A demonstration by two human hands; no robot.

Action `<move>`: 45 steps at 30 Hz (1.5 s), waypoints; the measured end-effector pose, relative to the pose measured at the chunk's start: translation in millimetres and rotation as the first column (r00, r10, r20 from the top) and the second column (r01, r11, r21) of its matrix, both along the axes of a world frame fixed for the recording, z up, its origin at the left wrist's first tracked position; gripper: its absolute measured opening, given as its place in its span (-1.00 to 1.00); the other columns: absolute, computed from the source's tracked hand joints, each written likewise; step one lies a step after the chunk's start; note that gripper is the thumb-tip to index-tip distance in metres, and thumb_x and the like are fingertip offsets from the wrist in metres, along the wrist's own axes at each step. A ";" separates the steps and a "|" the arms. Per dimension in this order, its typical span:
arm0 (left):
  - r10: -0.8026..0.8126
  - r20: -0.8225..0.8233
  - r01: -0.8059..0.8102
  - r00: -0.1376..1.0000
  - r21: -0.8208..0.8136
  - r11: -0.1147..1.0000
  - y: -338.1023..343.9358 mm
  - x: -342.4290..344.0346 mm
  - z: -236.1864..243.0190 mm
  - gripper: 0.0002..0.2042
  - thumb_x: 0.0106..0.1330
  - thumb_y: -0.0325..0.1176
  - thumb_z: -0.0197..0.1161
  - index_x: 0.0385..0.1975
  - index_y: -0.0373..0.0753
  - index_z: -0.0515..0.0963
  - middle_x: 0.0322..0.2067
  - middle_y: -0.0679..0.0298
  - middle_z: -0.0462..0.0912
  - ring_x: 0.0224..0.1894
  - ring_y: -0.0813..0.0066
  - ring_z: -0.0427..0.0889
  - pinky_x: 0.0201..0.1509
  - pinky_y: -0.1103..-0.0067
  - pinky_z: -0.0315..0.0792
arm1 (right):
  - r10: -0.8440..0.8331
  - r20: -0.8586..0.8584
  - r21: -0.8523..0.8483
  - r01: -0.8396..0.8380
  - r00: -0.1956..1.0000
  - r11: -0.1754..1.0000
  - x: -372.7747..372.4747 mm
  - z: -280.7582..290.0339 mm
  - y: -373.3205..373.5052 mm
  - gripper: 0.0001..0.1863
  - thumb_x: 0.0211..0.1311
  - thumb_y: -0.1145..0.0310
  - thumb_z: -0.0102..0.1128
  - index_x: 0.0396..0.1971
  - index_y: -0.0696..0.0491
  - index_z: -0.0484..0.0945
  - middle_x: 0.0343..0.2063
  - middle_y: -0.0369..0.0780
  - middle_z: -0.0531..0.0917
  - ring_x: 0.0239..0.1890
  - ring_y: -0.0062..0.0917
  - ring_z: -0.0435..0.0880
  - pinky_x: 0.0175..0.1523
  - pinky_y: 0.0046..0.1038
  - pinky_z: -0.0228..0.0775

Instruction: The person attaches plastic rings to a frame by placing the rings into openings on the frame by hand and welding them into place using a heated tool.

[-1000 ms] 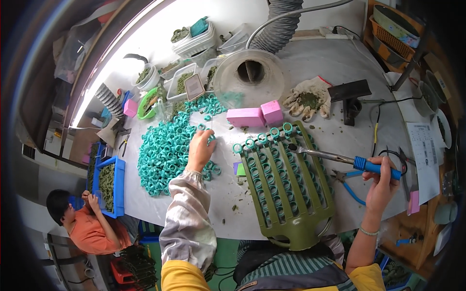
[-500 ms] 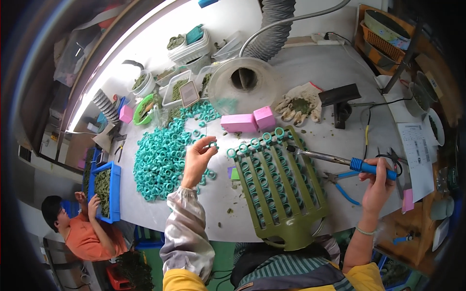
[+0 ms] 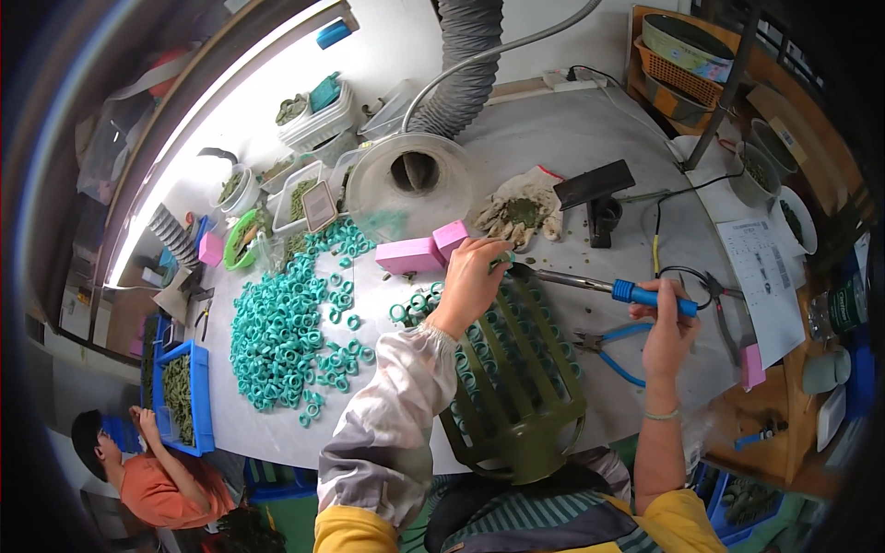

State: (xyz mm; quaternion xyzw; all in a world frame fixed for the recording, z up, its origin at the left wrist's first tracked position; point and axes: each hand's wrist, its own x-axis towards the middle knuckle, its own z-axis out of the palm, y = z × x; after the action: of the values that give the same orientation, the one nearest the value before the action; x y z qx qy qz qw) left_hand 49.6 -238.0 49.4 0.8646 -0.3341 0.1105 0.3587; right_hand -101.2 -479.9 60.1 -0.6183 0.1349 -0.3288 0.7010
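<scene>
My left hand (image 3: 470, 284) is closed in a pinch on a small teal ring (image 3: 502, 261) over the far end of an olive-green slotted rack (image 3: 519, 452). Rows of teal rings sit between the rack's bars, and some rings along its far edge are partly covered by my hand. My right hand (image 3: 668, 343) grips the blue handle of a soldering iron (image 3: 634, 294). The iron points left, its dark tip close beside the pinched ring; whether they touch I cannot tell. Left of the rack lies a large heap of teal rings (image 3: 272, 336).
Pink blocks (image 3: 410, 256) and a stained glove (image 3: 521, 210) lie beyond the rack. Blue-handled pliers (image 3: 616, 361) rest to its right. A clear funnel-shaped hood (image 3: 378, 180) on a grey hose stands behind. At far left, another person (image 3: 171, 484) works by a blue tray (image 3: 205, 405).
My left hand has moved right, from beside the ring heap to the rack's far end near the iron's tip. The iron stays over that end. The whole view has shifted slightly.
</scene>
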 end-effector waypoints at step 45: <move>0.043 0.173 -0.095 0.984 0.308 0.946 191.7 161.0 -58.4 -0.59 0.22 -0.09 0.30 0.05 -0.06 0.55 0.04 0.04 0.53 0.06 -0.03 0.53 0.10 0.26 0.45 | -0.090 0.016 0.079 0.088 0.996 0.993 -22.2 36.1 18.8 -0.69 0.40 0.26 0.11 -0.50 0.14 0.57 -0.47 -0.19 0.64 -0.73 -0.67 0.47 -0.60 -0.66 0.34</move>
State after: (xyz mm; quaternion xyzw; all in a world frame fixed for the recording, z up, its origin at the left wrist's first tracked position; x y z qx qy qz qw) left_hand 210.7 -46.3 -9.0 0.9099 -0.3453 0.1389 0.1831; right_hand -123.4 -461.1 96.3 -0.5804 0.1684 -0.3601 0.7107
